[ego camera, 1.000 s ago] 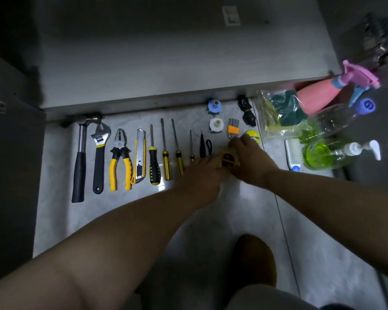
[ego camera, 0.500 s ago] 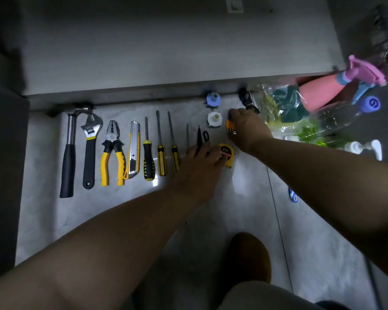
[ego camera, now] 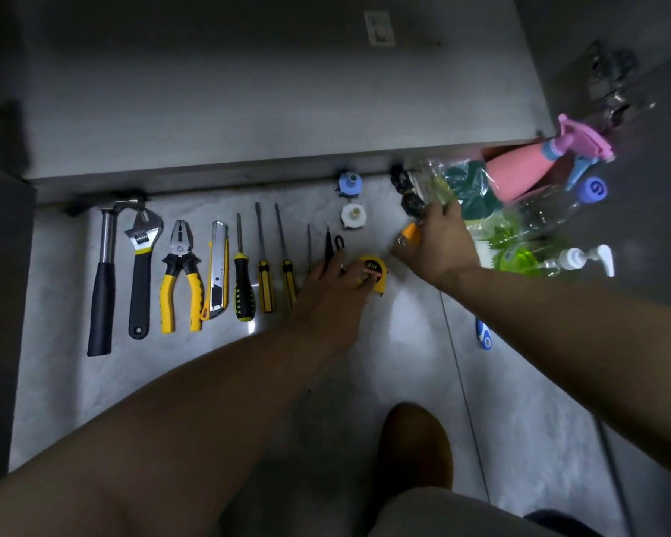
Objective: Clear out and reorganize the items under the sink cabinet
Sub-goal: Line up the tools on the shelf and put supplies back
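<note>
Tools lie in a row on the grey floor: a hammer (ego camera: 103, 281), an adjustable wrench (ego camera: 142, 265), yellow pliers (ego camera: 181, 273), a utility knife (ego camera: 217, 269) and several screwdrivers (ego camera: 266, 265). My left hand (ego camera: 332, 288) rests at the row's right end with its fingers on a yellow tape measure (ego camera: 373, 272). My right hand (ego camera: 438, 242) is closed on a small orange-handled tool (ego camera: 411, 231) just right of it. The tool's tip is hidden by my fingers.
The empty cabinet floor (ego camera: 272, 94) lies beyond the tools. A blue cap (ego camera: 350, 184), a white cap (ego camera: 352, 215) and black pieces (ego camera: 405, 191) sit near its edge. A pink spray bottle (ego camera: 535, 168), a clear bag, a green pump bottle (ego camera: 551, 259) crowd the right. My shoe (ego camera: 417, 447) is below.
My right hand moved up and right from the tape measure and closed on the orange-handled tool. My left hand stayed on the tape measure, now uncovered.
</note>
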Action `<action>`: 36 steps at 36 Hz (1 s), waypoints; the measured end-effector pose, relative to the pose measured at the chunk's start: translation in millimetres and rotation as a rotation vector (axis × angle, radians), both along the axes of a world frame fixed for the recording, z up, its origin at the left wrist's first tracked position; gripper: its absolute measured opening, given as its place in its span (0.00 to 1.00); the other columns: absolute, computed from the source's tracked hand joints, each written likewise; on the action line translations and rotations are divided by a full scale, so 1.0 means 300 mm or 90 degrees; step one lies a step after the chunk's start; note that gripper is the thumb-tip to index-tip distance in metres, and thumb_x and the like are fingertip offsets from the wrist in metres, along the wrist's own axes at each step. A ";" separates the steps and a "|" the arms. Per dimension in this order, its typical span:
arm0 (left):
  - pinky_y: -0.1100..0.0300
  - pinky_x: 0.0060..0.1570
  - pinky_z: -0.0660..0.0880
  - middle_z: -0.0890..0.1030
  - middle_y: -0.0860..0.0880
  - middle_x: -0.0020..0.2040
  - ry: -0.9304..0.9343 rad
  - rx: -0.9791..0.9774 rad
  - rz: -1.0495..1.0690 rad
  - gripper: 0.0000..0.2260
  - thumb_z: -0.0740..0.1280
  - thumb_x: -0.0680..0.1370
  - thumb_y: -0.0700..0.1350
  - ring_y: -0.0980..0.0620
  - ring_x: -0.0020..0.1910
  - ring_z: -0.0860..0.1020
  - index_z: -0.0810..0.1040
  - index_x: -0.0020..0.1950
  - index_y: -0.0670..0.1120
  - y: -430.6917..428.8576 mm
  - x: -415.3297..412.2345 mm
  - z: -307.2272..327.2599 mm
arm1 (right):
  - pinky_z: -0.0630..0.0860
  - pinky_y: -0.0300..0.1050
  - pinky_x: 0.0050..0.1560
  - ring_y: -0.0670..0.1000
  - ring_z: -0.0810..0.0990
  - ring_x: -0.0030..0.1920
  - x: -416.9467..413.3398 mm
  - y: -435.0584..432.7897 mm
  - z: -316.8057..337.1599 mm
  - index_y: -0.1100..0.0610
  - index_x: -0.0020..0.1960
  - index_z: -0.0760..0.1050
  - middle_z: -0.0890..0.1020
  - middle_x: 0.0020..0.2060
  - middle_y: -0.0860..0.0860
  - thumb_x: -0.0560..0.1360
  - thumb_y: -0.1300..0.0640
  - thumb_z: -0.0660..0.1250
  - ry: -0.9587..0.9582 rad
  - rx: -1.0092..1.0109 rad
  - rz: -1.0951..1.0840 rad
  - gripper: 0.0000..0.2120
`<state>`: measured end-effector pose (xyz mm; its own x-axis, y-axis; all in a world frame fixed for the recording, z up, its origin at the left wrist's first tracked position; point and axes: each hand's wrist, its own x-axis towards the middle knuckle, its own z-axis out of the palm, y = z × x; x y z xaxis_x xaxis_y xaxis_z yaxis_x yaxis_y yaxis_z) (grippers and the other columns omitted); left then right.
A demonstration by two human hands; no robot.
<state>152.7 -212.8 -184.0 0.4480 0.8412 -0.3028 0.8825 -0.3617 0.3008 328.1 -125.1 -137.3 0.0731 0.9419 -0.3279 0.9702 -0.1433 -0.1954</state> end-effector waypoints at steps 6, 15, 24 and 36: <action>0.42 0.75 0.54 0.57 0.47 0.81 0.016 0.012 0.002 0.36 0.68 0.74 0.47 0.36 0.79 0.53 0.59 0.81 0.53 -0.009 0.000 -0.007 | 0.74 0.49 0.59 0.64 0.77 0.62 0.065 -0.110 -0.041 0.61 0.65 0.71 0.68 0.66 0.61 0.68 0.37 0.74 -0.035 -0.168 -0.136 0.36; 0.39 0.76 0.53 0.53 0.46 0.82 0.045 0.011 0.010 0.39 0.68 0.75 0.49 0.35 0.80 0.50 0.52 0.83 0.53 -0.001 0.023 -0.012 | 0.72 0.44 0.50 0.57 0.79 0.60 0.044 -0.093 -0.086 0.57 0.65 0.74 0.75 0.64 0.59 0.70 0.38 0.74 -0.020 -0.251 -0.239 0.32; 0.40 0.76 0.51 0.52 0.47 0.82 0.048 0.009 0.027 0.39 0.67 0.76 0.49 0.35 0.81 0.47 0.51 0.83 0.53 0.024 0.028 -0.013 | 0.75 0.47 0.55 0.60 0.78 0.61 0.023 -0.095 -0.136 0.61 0.67 0.69 0.74 0.64 0.60 0.71 0.42 0.75 0.026 -0.196 -0.305 0.34; 0.40 0.78 0.50 0.48 0.47 0.83 0.054 -0.054 0.028 0.40 0.67 0.77 0.49 0.36 0.81 0.45 0.48 0.83 0.52 0.033 0.037 0.014 | 0.71 0.54 0.52 0.60 0.70 0.58 0.088 -0.064 0.093 0.54 0.60 0.72 0.72 0.57 0.56 0.70 0.51 0.69 -0.161 0.235 0.247 0.20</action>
<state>163.7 -202.8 -179.9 0.3813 0.8287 -0.4096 0.9204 -0.2989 0.2519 354.4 -144.3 -109.5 -0.2661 0.9639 0.0093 0.9611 0.2646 0.0795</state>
